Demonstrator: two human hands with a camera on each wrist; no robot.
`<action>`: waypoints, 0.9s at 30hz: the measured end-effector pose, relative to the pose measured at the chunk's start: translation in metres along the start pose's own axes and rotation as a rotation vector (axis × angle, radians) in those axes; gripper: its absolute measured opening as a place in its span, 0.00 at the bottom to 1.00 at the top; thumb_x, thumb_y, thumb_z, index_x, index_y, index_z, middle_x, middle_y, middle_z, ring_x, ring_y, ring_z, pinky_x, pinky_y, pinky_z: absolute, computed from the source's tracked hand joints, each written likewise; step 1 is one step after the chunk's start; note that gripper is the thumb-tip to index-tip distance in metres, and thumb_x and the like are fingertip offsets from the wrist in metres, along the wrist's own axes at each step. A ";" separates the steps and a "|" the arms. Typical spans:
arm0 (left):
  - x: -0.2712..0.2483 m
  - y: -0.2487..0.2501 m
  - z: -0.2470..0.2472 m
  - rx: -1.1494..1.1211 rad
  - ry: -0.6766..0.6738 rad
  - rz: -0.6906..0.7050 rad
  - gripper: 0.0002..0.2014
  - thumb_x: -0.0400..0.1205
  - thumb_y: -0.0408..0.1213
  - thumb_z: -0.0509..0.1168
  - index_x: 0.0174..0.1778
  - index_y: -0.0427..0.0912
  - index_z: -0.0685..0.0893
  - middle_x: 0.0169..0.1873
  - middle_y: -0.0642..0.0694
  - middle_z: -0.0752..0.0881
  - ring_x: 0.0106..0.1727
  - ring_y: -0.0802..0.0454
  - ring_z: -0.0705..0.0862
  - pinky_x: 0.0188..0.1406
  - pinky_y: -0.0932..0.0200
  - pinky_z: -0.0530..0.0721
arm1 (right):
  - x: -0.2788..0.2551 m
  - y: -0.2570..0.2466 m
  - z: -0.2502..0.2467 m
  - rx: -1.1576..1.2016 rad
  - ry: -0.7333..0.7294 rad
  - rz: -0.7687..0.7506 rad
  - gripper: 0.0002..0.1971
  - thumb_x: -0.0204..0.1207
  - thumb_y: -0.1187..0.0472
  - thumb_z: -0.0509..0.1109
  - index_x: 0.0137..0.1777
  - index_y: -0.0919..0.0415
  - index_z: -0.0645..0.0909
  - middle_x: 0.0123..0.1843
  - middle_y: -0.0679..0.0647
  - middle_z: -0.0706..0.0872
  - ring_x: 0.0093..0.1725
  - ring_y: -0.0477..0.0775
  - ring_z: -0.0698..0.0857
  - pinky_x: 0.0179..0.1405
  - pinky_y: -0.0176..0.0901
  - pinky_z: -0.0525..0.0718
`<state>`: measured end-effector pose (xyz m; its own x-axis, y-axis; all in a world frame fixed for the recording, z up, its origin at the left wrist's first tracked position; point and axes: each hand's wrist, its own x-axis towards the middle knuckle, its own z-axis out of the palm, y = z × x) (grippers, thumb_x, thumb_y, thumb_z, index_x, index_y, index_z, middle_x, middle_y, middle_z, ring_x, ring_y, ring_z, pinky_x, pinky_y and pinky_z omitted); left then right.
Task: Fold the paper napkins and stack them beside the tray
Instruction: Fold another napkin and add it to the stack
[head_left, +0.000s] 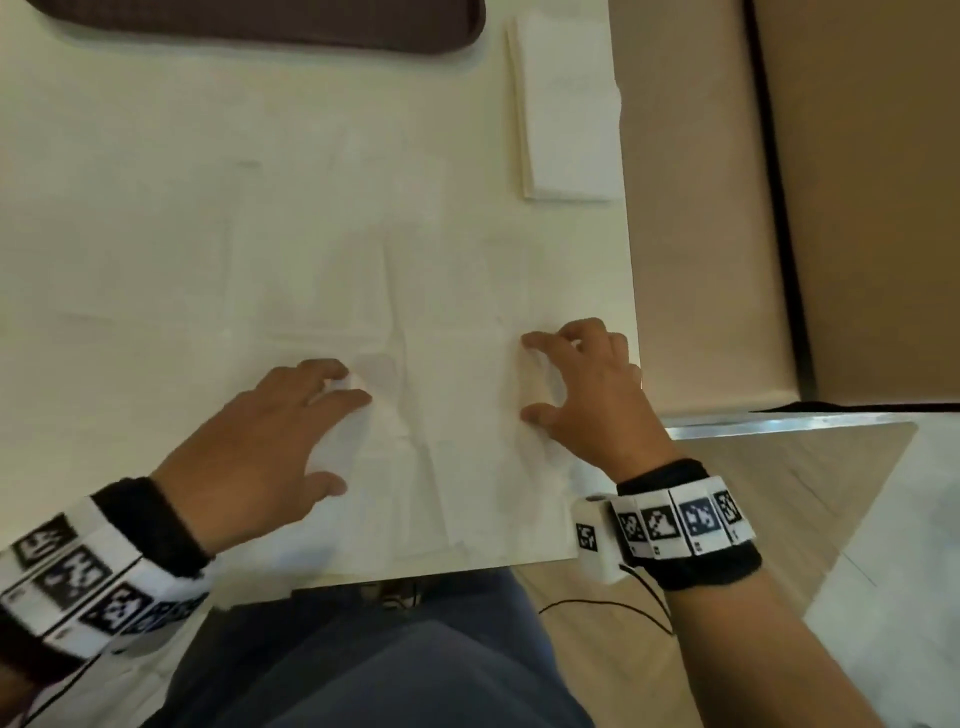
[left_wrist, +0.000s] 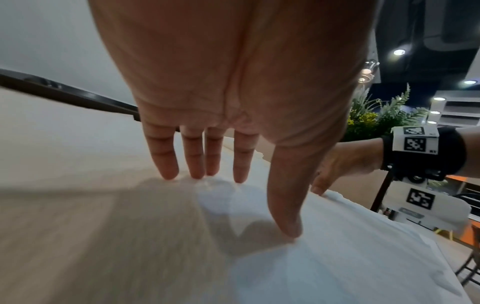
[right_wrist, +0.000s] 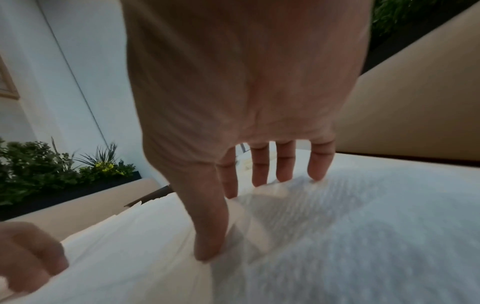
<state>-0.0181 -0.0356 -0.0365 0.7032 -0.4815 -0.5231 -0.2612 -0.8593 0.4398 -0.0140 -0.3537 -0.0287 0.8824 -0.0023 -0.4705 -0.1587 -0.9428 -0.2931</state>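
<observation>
A white paper napkin (head_left: 447, 364) lies spread flat and creased on the cream table (head_left: 130, 234), close to its near edge. My left hand (head_left: 332, 441) rests on the napkin's left side, fingers straight and spread, fingertips pressing down. In the left wrist view the left hand (left_wrist: 265, 203) touches the napkin (left_wrist: 350, 257) with all its fingertips. My right hand (head_left: 535, 376) sits on the napkin's right side; between its thumb and index finger the paper bulges up a little. The right wrist view shows the right hand (right_wrist: 221, 224) on the napkin (right_wrist: 363, 226).
A dark brown tray (head_left: 260, 21) lies at the far edge of the table. A stack of folded white napkins (head_left: 569, 104) sits to its right, by the table's right edge. A beige bench (head_left: 701, 208) runs past that edge.
</observation>
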 end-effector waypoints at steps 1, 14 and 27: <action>-0.003 0.000 0.005 -0.005 0.024 0.004 0.41 0.76 0.49 0.77 0.84 0.58 0.65 0.84 0.56 0.57 0.82 0.52 0.58 0.79 0.53 0.63 | 0.000 -0.002 0.001 0.002 0.004 0.007 0.38 0.71 0.51 0.82 0.80 0.42 0.71 0.73 0.51 0.69 0.72 0.56 0.68 0.69 0.55 0.72; -0.008 0.004 0.015 -0.001 0.088 0.000 0.40 0.78 0.47 0.75 0.85 0.55 0.62 0.87 0.53 0.53 0.84 0.49 0.55 0.82 0.48 0.60 | 0.023 -0.002 -0.010 0.038 -0.008 0.045 0.21 0.65 0.44 0.84 0.52 0.47 0.80 0.58 0.46 0.78 0.64 0.55 0.72 0.64 0.58 0.75; -0.008 0.007 0.013 0.019 0.084 -0.015 0.41 0.77 0.47 0.76 0.84 0.55 0.64 0.86 0.53 0.54 0.83 0.49 0.57 0.81 0.48 0.62 | 0.017 -0.002 -0.013 0.067 -0.056 -0.020 0.15 0.74 0.54 0.79 0.55 0.45 0.77 0.52 0.45 0.81 0.56 0.53 0.81 0.70 0.56 0.73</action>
<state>-0.0339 -0.0403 -0.0387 0.7598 -0.4532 -0.4661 -0.2622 -0.8697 0.4181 0.0065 -0.3562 -0.0253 0.8596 0.0368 -0.5097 -0.1725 -0.9179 -0.3573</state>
